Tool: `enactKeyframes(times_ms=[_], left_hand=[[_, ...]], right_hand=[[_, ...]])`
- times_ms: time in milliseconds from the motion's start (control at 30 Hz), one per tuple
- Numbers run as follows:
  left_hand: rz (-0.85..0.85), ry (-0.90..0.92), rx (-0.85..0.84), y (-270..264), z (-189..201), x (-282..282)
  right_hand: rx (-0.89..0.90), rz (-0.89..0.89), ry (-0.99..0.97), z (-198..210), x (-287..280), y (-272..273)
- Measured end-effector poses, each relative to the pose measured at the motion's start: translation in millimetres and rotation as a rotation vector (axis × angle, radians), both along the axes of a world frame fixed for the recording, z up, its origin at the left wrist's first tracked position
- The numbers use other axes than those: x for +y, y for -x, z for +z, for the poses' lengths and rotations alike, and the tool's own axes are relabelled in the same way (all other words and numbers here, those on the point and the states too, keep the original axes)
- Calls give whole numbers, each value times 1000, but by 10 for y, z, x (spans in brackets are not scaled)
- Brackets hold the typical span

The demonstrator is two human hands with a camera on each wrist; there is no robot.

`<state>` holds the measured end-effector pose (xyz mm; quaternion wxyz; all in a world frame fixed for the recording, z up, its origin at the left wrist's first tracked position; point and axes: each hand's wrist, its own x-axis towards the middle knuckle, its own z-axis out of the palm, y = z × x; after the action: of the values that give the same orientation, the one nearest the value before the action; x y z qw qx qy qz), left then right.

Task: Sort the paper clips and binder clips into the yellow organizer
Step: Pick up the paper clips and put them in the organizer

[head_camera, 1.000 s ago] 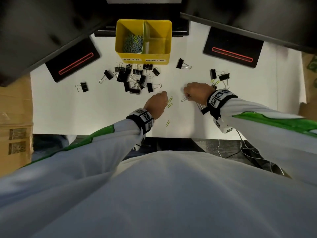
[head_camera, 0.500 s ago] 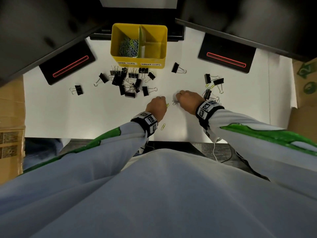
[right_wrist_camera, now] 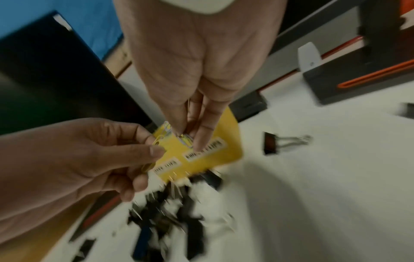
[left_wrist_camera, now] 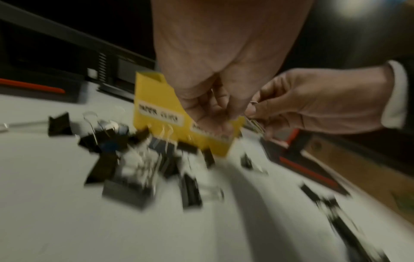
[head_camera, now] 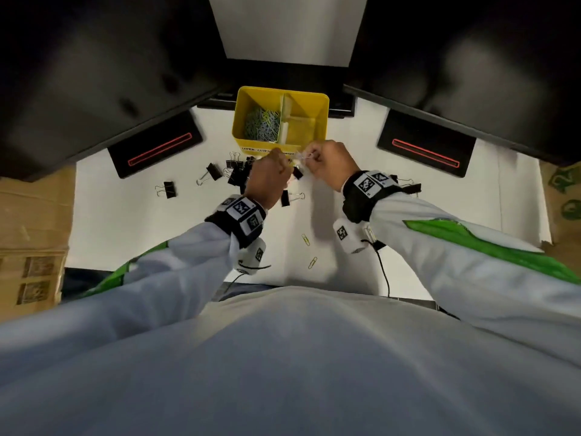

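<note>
**Both hands bring paper clips to the front of the organizer**

The left hand pinches yellow paper clips between thumb and fingers, and the right hand pinches its own small bunch of wire clips. Both hover close together just before the yellow organizer, likely so the loads can be dropped together into its left compartment, where a heap of paper clips lies. The right compartment looks bare. Black binder clips crowd the white table beneath the hands, against the organizer's front. Two loose paper clips lie nearer the person.
</note>
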<state>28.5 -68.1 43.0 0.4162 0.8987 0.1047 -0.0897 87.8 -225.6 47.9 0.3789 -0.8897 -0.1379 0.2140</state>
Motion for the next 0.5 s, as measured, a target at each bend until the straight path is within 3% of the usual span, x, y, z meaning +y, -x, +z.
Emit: enactKeyframes(times_ms=[133, 267, 400, 500], left_hand=[[110, -193, -77, -533, 352, 446], [45, -379, -24, -887, 436, 666], [-2, -386, -42, -847, 247, 717], [-90, -342, -124, -493, 63, 547]], right_hand=[[-57, -87, -98, 278, 542, -436], [-41, -83, -39, 346, 905, -743], [-23, -4, 70, 267, 869, -698], [-25, 77, 19, 148, 559, -368]])
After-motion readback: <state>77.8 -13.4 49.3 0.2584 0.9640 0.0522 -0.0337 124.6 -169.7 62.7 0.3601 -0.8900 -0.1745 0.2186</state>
